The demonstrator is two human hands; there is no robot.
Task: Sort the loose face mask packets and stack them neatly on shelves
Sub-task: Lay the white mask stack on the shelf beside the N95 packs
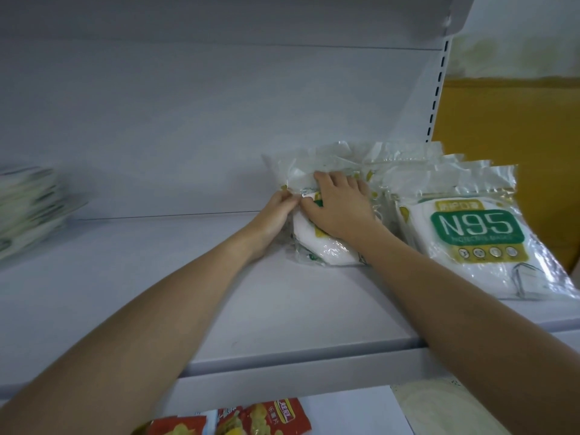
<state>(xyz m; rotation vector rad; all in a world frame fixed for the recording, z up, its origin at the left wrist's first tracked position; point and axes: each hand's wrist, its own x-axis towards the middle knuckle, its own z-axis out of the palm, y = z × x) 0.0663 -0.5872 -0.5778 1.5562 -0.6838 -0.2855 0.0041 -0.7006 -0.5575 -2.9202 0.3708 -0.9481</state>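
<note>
White shelf (157, 293) runs wide; N95 packet stack (477, 227) lies at its right end, a blurred stack (28, 208), likely more packets, sits far left, and red snack packets (270, 416) lie on the level below. Loose packet pile (326, 249) rests just left of the N95 packet stack, against it. Right hand (339, 205) lies flat on top, fingers straight, pressing; left hand (276, 211) seems to pinch the pile's left edge.

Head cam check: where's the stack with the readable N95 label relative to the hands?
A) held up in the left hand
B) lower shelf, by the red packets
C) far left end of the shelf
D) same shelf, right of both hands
D: the N95 stack lies on the same shelf, to the right of the left hand and right hand, which are both on the middle pile.
</note>
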